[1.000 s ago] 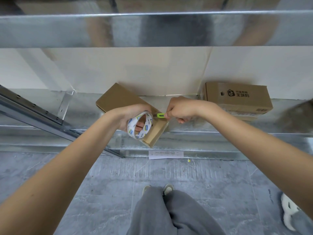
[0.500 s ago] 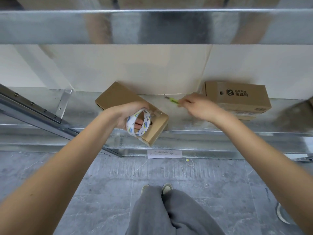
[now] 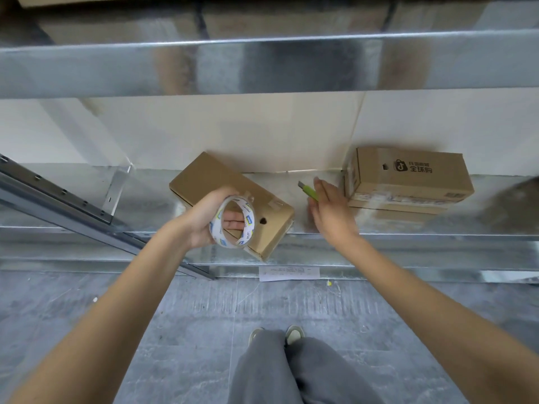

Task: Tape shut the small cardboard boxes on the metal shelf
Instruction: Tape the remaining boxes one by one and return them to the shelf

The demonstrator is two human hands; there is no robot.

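A plain small cardboard box [image 3: 204, 177] lies at an angle on the metal shelf [image 3: 408, 225], its near end sticking out over the front edge. My left hand [image 3: 201, 220] grips a roll of clear tape [image 3: 233, 225] with a printed core and holds it against the box top. A green utility knife [image 3: 308, 192] lies on the shelf between the two boxes. My right hand [image 3: 331, 212] hovers beside it with fingers straight and apart, holding nothing. A second, printed cardboard box [image 3: 408, 176] sits at the right.
The printed box rests on another flat carton [image 3: 393, 207]. The upper shelf beam [image 3: 262, 65] hangs overhead. A loose metal rail [image 3: 58, 205] slants across the left. A paper label [image 3: 288, 272] lies below the shelf's front. My grey-trousered legs [image 3: 291, 371] stand on the grey floor.
My right hand carried the green knife from the box's near end toward the back of the shelf and let go of it. The left hand and tape roll stayed on the box.
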